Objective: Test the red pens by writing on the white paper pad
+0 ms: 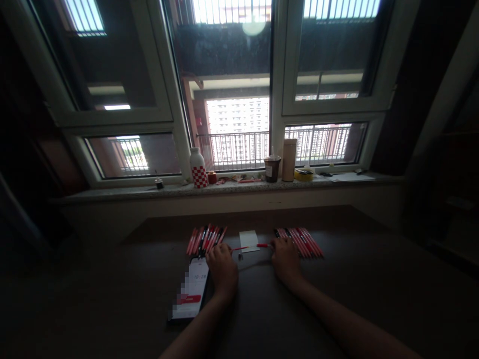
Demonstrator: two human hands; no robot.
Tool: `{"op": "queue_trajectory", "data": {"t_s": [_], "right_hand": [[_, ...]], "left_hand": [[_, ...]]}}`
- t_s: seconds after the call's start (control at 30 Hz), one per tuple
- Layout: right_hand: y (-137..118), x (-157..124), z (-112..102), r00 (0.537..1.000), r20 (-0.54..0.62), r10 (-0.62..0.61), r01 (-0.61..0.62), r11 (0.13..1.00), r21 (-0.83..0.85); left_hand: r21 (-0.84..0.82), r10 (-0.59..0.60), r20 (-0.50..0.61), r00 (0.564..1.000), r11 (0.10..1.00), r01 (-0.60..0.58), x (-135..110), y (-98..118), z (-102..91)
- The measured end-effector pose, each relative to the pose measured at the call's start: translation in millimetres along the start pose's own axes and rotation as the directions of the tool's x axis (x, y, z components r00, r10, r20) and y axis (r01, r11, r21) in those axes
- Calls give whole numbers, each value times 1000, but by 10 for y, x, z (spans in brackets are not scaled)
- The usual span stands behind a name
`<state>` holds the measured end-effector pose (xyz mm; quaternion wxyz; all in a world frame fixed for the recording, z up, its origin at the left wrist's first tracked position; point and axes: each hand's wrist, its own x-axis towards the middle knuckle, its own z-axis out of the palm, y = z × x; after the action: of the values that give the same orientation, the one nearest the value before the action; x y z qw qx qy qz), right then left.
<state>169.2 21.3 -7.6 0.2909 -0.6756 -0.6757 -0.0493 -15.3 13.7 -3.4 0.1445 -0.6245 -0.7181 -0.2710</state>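
Note:
Between my two hands a slim red pen (263,245) is held crosswise. Its left portion is thin and its right portion thicker; I cannot tell whether these are joined or separate pieces. My left hand (223,267) is closed at the thin end, and my right hand (286,259) is closed at the thick end, with fingertips partly hidden. Just behind the left hand lies a row of red and black pens (202,239). A second row of red pens (307,243) is beside the right hand. Beyond the held pen lies a pale paper pad (249,240).
A phone (192,291) lies lit to the left of my left forearm. Small objects (240,256) rest before the pad. On the windowsill stand a checkered bottle (199,169), a drink cup (272,168), a tan tumbler (289,159) and yellow tape (303,175).

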Motion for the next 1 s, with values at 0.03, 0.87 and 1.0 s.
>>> {"op": "queue_trajectory", "data": {"t_s": [0.03,0.87,1.0], "right_hand": [[-2,0,0,1000,1,-2,2,1000,-7],[16,3,24,999,2,45,-45,999,-7],[17,5,39,999,11,40,-40,999,-3]], "left_hand": [[-1,-3,0,1000,1000,3,1,0,0],[-26,-50,-1,999,998,50,29,-46,68],[-30,-29,11,1000,999,29,32,-32,57]]}}
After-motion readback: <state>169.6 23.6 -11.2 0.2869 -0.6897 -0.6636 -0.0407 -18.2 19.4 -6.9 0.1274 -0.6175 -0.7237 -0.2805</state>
